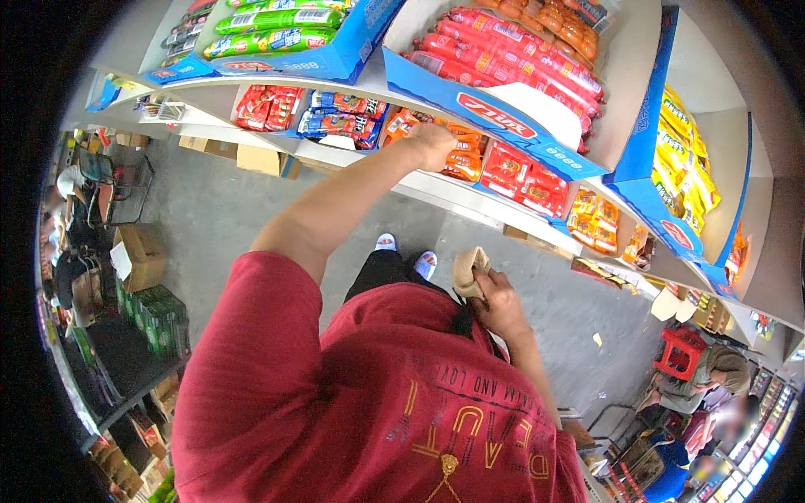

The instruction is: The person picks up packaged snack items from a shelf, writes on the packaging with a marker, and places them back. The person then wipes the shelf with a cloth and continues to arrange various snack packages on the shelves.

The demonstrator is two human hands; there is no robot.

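Note:
My left hand [433, 146] reaches into the lower shelf, over a box of orange snack packets [466, 151]. Its fingers are partly hidden, so I cannot tell if they grip a packet. Red packets [527, 182] lie to the right of it, and blue-and-red packets [343, 116] to the left. Down by my waist, my right hand [501, 306] is closed on a folded tan cloth [470, 271]. Above the left hand, a blue display box [478, 113] on the upper shelf holds pink-red wrapped sausages [509, 50].
Green wrapped sausages [277, 38] and yellow packets [682, 157] fill other upper boxes. A cardboard box [139, 254] and green bottle packs [151, 314] stand at left. People sit at both sides, near a red plastic stool [681, 353] at right. Grey floor [251, 195] lies below.

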